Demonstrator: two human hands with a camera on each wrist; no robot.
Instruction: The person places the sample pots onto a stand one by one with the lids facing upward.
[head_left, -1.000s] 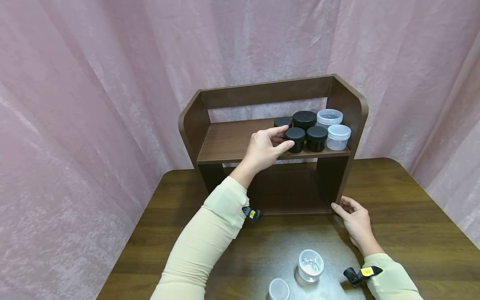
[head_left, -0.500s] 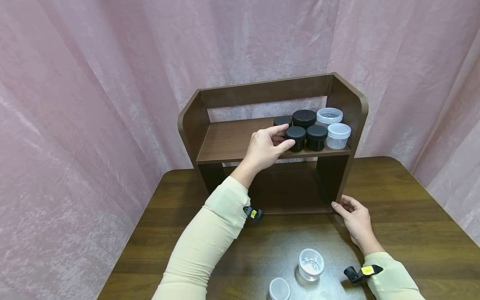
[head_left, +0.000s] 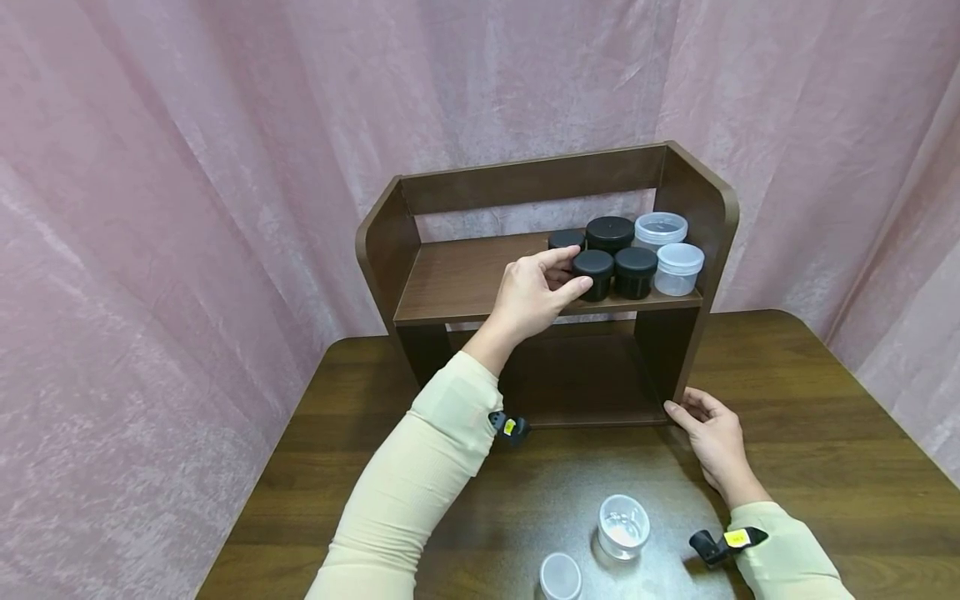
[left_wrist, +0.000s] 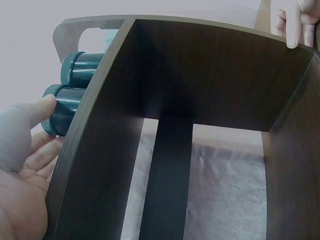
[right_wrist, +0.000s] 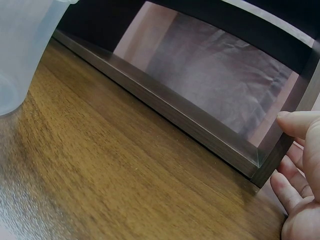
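On the upper board of a dark brown two-tier shelf, my left hand holds a small black lidded jar at the front. The thumb lies on its near side in the left wrist view, with the fingers beyond the jar. A second black jar stands to its right, then a clear lidded jar. Behind them are two more black jars, one small and one wider, and another clear jar. My right hand grips the lower front corner of the shelf's right side panel.
Two clear containers stand on the wooden table in front of the shelf: an open-looking cup and a smaller one at the lower frame edge. A pink curtain hangs behind. The shelf's lower tier sits beneath my left forearm.
Both hands keep their hold on the jar and the shelf. The scene has only drifted slightly upward in the head view.
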